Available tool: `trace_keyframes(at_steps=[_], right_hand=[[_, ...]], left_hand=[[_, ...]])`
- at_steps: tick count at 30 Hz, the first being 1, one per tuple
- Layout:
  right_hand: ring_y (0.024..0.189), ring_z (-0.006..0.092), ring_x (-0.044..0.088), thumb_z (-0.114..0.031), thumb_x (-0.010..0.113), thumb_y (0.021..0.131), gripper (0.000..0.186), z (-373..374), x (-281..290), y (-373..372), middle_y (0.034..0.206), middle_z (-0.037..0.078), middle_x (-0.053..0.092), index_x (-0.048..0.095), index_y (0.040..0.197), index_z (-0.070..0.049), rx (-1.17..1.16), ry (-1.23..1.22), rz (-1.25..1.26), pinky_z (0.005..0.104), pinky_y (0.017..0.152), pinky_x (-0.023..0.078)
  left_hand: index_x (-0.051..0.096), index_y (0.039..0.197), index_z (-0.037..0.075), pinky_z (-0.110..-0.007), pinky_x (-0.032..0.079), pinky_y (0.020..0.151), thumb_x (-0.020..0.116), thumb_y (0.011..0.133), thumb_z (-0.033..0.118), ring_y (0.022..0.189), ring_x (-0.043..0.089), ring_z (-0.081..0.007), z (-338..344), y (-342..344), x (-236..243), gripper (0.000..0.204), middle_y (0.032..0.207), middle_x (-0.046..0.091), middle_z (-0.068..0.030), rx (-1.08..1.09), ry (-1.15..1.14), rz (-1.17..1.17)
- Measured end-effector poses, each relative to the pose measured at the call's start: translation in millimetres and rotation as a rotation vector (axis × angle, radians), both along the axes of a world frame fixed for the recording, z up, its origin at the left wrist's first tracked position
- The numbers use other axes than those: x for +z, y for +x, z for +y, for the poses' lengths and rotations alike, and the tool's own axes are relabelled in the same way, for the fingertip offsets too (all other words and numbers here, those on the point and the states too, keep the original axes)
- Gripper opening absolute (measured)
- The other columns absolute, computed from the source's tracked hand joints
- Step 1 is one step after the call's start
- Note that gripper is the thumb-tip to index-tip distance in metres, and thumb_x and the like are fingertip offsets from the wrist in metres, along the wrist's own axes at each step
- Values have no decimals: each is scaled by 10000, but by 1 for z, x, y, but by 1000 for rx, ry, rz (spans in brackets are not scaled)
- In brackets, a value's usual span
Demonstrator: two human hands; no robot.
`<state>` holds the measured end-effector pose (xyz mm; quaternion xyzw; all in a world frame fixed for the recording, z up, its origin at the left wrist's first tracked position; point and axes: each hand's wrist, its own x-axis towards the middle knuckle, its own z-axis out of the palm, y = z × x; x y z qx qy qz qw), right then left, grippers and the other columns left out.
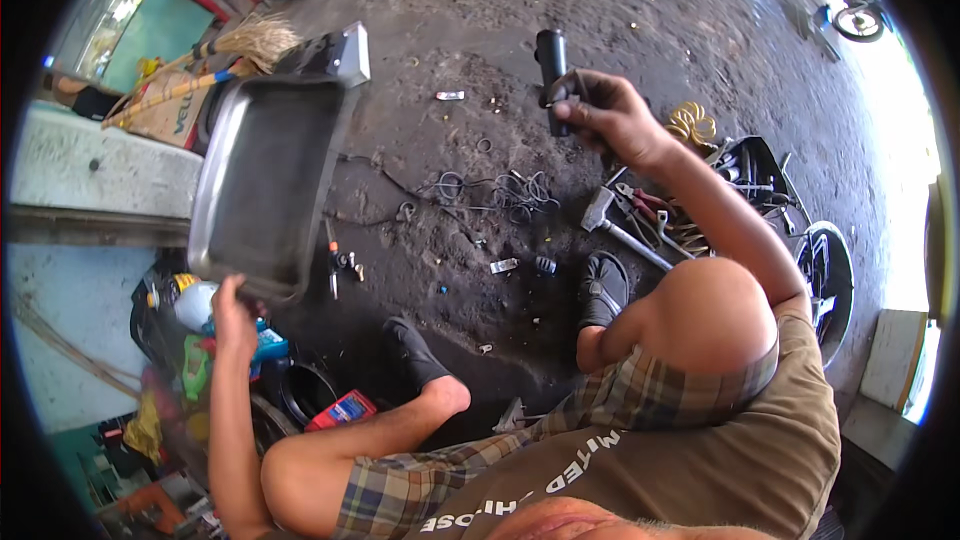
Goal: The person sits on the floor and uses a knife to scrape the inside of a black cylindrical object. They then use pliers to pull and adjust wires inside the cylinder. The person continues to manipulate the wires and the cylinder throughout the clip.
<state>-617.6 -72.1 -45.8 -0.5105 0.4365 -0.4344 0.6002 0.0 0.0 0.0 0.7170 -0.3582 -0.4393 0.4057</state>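
The shallow metal tray (268,175), blurred, is held raised above the left side of the floor (430,60), its near edge gripped by the closed fingers of the left hand (235,318), and its dark bottom and pale left rim are exposed. The black tube (553,65) is held up at its lower part by the closed fingers of the right hand (617,118), well apart from the tray. To the right, a black container (762,152) is filled with metal tools, with more piled just beside it. Between tray and tube a wide stretch of dark floor is left, crossed by a tangled cable (500,192); on the left, room is limited by a pale ledge (100,165) along the floor's edge. Beyond the tray's far edge, a broom (257,36) and a white-ended box (350,55) are seen. Below the right forearm, the way is taken up by a hammer (625,230) and red-handled pliers (650,204), with a yellow coil (692,124) placed farther off. Near the left forearm, a red package (342,410) is seen
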Motion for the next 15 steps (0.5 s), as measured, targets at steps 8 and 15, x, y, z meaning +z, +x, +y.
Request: trace_keyframes(at_steps=[8, 15], right_hand=[[572, 7, 464, -157, 833, 956, 211, -13, -66, -37, 723, -91, 589, 737, 1128, -81, -119, 34, -59, 223, 503, 344], [956, 103, 644, -121, 837, 934, 228, -48, -95, -54, 1107, 34, 653, 747, 1123, -33, -125, -318, 279, 306, 853, 549]], left_hand=[[701, 910, -16, -333, 548, 493, 600, 1000, 272, 547, 659, -184, -147, -206, -102, 318, 737, 707, -103, -549, 179, -41], [694, 941, -11, -324, 565, 501, 604, 1011, 273, 558, 677, -189, -154, -310, -210, 307, 755, 709, -100, -582, 222, 190]])
